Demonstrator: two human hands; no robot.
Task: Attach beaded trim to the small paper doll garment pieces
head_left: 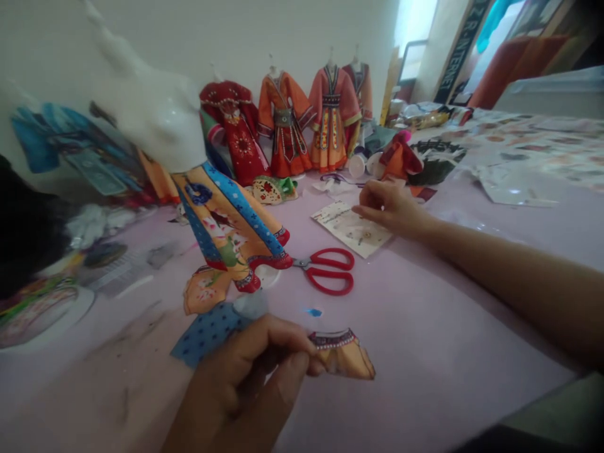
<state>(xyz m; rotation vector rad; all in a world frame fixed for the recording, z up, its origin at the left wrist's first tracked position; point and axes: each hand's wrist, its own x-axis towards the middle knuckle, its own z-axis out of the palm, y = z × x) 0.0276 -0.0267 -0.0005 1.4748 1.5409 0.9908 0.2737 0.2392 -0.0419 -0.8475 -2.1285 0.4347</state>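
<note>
- The left hand (221, 371) has its grip closed on the small cloth piece (346, 358), which is above the near part of the counter (425, 327). Thumb and finger pinch it only at its left end, probably so that the decorated border is visible and the thin fabric is not crushed.
- This piece is yellow-orange, with a dark patterned band and a row of pale dots along the top; its lower side is wider than the upper side.
- The right hand (391, 204) is at the printed packet (352, 236), with its fingers curled. I cannot tell if its grip is grasping something, or whether it touches the packet.
- The packet is pale, flat and rectangular, with print on it. It seems to be placed within easy reach.
- The scissors (310, 269) lie flat, their 2 red loops towards the right, perhaps convenient for picking up. The skirt (236, 220) hides the blade tips.
- This skirt hangs on a glossy white mannequin (155, 113), which probably keeps its folds spread. It has orange and blue panels, flower figures and a red hem.
- Near the left hand lies blue cloth (207, 333) with dark spots, soft and thin-looking.
</note>
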